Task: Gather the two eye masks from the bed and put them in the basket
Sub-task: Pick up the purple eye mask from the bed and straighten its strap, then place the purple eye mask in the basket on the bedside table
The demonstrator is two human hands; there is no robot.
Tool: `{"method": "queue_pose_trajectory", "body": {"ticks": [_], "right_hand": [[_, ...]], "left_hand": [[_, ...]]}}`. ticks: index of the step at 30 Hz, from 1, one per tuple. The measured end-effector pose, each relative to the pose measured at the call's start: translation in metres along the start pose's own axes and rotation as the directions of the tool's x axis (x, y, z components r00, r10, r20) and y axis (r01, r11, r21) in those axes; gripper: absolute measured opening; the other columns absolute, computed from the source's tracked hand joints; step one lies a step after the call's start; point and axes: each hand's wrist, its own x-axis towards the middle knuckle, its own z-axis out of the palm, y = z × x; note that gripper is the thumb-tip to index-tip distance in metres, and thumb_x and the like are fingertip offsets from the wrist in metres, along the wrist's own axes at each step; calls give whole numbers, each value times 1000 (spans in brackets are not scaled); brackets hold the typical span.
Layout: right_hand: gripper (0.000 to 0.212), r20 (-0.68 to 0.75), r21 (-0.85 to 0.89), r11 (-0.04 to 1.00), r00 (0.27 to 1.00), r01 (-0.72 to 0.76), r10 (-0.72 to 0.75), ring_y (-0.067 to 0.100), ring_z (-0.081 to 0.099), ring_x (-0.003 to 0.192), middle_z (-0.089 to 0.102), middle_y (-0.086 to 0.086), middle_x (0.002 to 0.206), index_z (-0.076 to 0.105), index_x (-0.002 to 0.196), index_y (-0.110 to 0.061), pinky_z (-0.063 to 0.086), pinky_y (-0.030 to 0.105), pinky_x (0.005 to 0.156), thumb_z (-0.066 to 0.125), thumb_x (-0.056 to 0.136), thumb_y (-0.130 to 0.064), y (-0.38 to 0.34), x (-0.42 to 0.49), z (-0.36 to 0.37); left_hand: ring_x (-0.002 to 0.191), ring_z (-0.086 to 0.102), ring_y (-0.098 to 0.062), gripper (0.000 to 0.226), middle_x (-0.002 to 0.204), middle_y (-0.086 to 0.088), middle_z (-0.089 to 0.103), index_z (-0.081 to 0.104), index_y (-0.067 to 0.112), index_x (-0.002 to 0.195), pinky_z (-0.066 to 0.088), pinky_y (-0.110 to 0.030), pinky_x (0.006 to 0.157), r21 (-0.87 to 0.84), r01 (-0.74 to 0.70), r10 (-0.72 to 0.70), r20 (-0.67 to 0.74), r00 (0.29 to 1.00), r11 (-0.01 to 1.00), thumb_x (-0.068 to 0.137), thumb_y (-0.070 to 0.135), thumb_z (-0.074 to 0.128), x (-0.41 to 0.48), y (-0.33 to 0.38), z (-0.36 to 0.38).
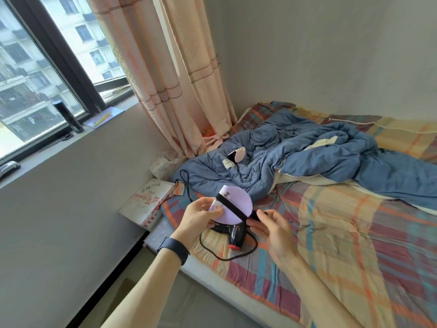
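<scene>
A lilac eye mask (pixel 233 205) with a black strap is held up above the bed's near corner. My left hand (pixel 201 215), with a dark band on its wrist, pinches the mask's left edge. My right hand (pixel 269 224) grips the black strap at the mask's right end. A second eye mask (pixel 237 155), pale pink with a black strap, lies folded on the blue quilt (pixel 307 159) farther back. No basket is in view.
A black hair dryer (pixel 234 234) with its looping cord lies on the plaid sheet (pixel 343 233) just under my hands. A white cardboard box (pixel 147 202) stands beside the bed by the wall. Curtains (pixel 170 79) hang over the bed's far corner.
</scene>
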Motion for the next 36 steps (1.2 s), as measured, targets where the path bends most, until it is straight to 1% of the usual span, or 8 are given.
{"method": "queue_pose_trajectory", "body": {"ticks": [4, 7, 10, 14, 20, 27, 32, 36], "right_hand": [[23, -85, -169, 986, 996, 5, -19, 23, 75, 78, 73, 20, 87, 57, 79, -7, 59, 31, 70, 75, 84, -21, 8, -5, -7], [42, -149, -359, 933, 985, 27, -85, 8, 58, 53, 58, -1, 64, 44, 69, -13, 50, 19, 53, 82, 76, -29, 14, -11, -14], [43, -225, -492, 870, 964, 10, -138, 17, 54, 61, 56, -5, 66, 46, 74, -15, 43, 26, 57, 83, 71, -35, 23, -13, -28], [30, -314, -492, 871, 929, 17, -195, 5, 65, 78, 67, -13, 83, 60, 94, -23, 45, 19, 65, 82, 74, -28, 17, -28, -56], [8, -390, -625, 780, 854, 29, -344, -8, 65, 73, 73, -14, 75, 73, 83, -27, 43, 8, 64, 78, 80, -31, 15, -71, -109], [10, -655, -457, 887, 699, -62, -288, 19, 69, 69, 74, -3, 69, 72, 77, -22, 52, 35, 68, 81, 73, -26, 20, -169, -167], [19, -830, -299, 953, 508, -56, -230, 17, 55, 59, 63, -4, 59, 69, 68, -19, 43, 40, 64, 79, 76, -34, 40, -258, -208], [15, -933, -161, 987, 323, 23, -160, 17, 64, 59, 66, -2, 55, 75, 72, -14, 56, 54, 80, 83, 73, -28, 49, -323, -233]], "left_hand": [[80, 66, -14, 18, 85, 3, 73, 69, 16, 97, 51, -30, 72, 136, -18, 41, -166, 985, 991, 80, 14, 74, -5, -15, 23], [79, 67, -9, 15, 84, 9, 72, 68, 21, 95, 51, -17, 67, 265, -63, 123, -218, 968, 962, 81, 20, 72, -15, -25, 44], [76, 64, -5, 15, 84, 9, 70, 65, 21, 98, 42, -6, 51, 300, -57, 121, -199, 973, 952, 83, 21, 70, -23, -33, 68], [73, 65, -7, 19, 87, 1, 72, 64, 14, 98, 43, -11, 47, 249, 3, 19, -86, 996, 968, 81, 18, 73, -24, -44, 88], [77, 65, -17, 22, 83, 0, 70, 64, 18, 93, 50, -25, 65, 339, -45, -42, 245, 969, 940, 77, 24, 78, -18, -54, 126], [75, 67, -21, 31, 83, -4, 75, 74, 21, 95, 54, -39, 78, 452, -356, -60, 683, 728, 818, 74, 43, 67, -37, -68, 211], [52, 51, 0, 15, 69, 6, 63, 71, 8, 101, 39, -14, 52, 368, -487, -111, 871, 478, 792, 93, 17, 64, -103, -70, 283], [71, 65, -9, 18, 86, 1, 71, 68, 15, 107, 47, -17, 62, 329, -547, -170, 932, 321, 770, 91, 25, 66, -160, -81, 332]]}}
